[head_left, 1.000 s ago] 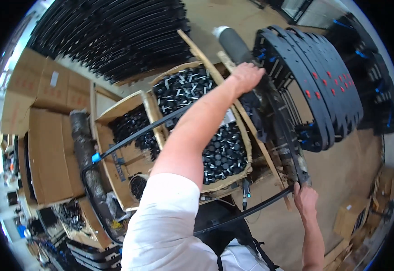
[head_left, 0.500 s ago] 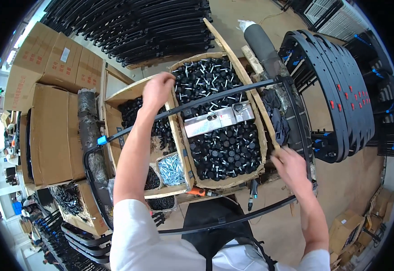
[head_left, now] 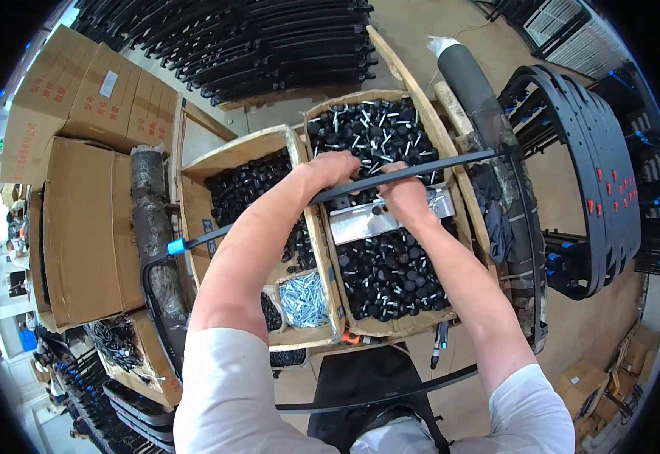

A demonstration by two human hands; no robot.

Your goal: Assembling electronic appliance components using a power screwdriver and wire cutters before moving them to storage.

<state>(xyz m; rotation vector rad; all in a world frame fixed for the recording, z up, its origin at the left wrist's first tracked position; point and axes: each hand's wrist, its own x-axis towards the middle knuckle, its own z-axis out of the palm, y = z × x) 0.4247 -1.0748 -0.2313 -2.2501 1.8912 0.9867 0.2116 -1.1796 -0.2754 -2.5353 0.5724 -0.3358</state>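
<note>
Both hands now sit closer together mid-frame than before, your left hand [head_left: 336, 168] just above the black bar [head_left: 451, 163], your right hand [head_left: 407, 197] nearer, overlapping it, its long axis rising rightward, fingers curled, any grip indeterminable.

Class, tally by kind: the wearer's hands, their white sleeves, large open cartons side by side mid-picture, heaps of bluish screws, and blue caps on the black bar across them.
Left hand, right hand: 2
White sleeves: 2
Large open cartons: 2
Heap of bluish screws: 1
Blue cap on bar: 1
Total: 8
</note>
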